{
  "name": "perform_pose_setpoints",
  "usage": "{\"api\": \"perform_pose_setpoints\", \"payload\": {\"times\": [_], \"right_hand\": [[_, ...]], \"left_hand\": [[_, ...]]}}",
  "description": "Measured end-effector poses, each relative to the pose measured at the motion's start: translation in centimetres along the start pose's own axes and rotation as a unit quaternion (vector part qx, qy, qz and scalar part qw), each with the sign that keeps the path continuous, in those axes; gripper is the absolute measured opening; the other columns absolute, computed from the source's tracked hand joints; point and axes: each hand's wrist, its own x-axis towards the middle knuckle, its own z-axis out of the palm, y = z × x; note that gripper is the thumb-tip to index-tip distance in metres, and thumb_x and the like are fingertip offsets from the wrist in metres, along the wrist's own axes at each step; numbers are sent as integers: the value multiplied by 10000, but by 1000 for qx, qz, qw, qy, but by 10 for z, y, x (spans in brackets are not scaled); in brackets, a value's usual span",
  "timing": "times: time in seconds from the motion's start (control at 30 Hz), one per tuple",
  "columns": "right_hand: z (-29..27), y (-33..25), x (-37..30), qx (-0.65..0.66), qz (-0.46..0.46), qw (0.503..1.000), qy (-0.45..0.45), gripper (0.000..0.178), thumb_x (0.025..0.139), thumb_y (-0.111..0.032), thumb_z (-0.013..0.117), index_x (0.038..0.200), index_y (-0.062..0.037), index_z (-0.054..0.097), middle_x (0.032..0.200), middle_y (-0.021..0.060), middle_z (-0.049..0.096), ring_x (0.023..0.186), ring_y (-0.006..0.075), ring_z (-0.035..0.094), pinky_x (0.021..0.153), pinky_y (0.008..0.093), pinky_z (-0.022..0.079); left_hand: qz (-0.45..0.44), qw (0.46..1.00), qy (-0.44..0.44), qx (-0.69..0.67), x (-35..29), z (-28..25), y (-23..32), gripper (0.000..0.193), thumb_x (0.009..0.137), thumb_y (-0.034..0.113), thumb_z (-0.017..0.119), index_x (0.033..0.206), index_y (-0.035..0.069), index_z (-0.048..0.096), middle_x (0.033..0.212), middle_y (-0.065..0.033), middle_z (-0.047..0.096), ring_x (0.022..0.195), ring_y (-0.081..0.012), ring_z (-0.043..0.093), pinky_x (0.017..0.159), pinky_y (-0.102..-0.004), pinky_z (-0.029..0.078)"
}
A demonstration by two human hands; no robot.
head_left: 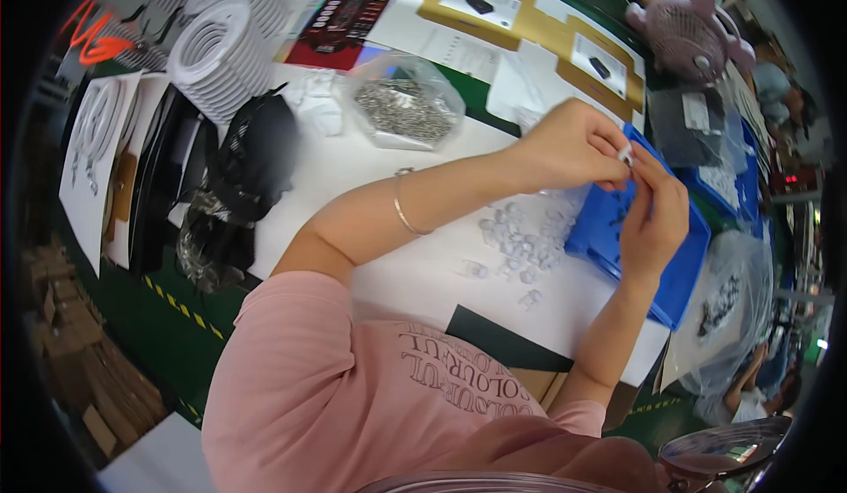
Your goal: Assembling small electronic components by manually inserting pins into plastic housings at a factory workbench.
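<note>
Over a blue bin (679,281), my left hand (573,147) and my right hand (655,215) meet fingertip to fingertip. Between them is a small white plastic piece (625,154), gripped in my left thumb and forefinger. My right fingers are closed against the same piece; a dark bit shows at its end, too small to name. A few small dark parts (623,215) lie in the bin below. Left of the bin, a loose heap of small clear-white plastic pieces (525,239) is spread on the white table surface (397,268).
An open clear bag of small metal parts (401,109) stands beyond my left forearm. Coiled white tubing (221,56) and black bagged items (251,144) sit at the left. Flat printed boxes (520,16) lie at the back. A pink fan (688,34) and another clear bag (728,308) are at the right.
</note>
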Motion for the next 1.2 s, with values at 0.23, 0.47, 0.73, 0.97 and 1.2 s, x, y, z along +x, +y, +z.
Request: {"api": "perform_pose_setpoints", "payload": {"times": [0.23, 0.47, 0.73, 0.97, 1.2], "right_hand": [[-2, -2, -1, -22, 7, 1000, -8, 86, 767, 35, 601, 818, -32, 615, 943, 76, 683, 744, 219, 608, 757, 302, 463], [-1, -5, 2, -52, -8, 999, 5, 105, 782, 22, 602, 866, -40, 587, 938, 75, 678, 804, 192, 641, 815, 345, 474], [-3, -4, -3, -58, 3, 998, 9, 117, 774, 4, 626, 874, -47, 594, 907, 64, 681, 801, 187, 648, 834, 355, 474], [-18, 9, 1, 77, 64, 995, -20, 108, 765, -31, 655, 870, -47, 669, 880, 69, 684, 801, 226, 644, 834, 349, 487], [-21, 10, 2, 63, 32, 997, -26, 127, 765, -37, 655, 891, -50, 672, 866, 66, 682, 782, 220, 644, 838, 353, 484]], "left_hand": [[0, 1000, 17, 26, -4, 5, 6, 232, 732, -11, 652, 952, -75, 611, 808, -136, 666, 742, -166, 666, 662, -234, 521], [61, 988, 24, 142, 1, -1, -3, 232, 757, -8, 665, 976, -66, 613, 857, -112, 666, 763, -133, 663, 673, -220, 532], [62, 986, 52, 147, -3, 6, -7, 248, 712, 45, 678, 936, -57, 644, 841, -99, 662, 762, -92, 630, 680, -204, 504], [9, 993, -2, 115, -1, 2, 0, 284, 774, 3, 668, 1037, -72, 592, 914, -121, 659, 857, -156, 657, 766, -240, 530], [-6, 993, -17, 117, -2, 5, 4, 264, 815, 38, 648, 1048, -71, 588, 928, -129, 656, 862, -172, 656, 762, -255, 534]]}}
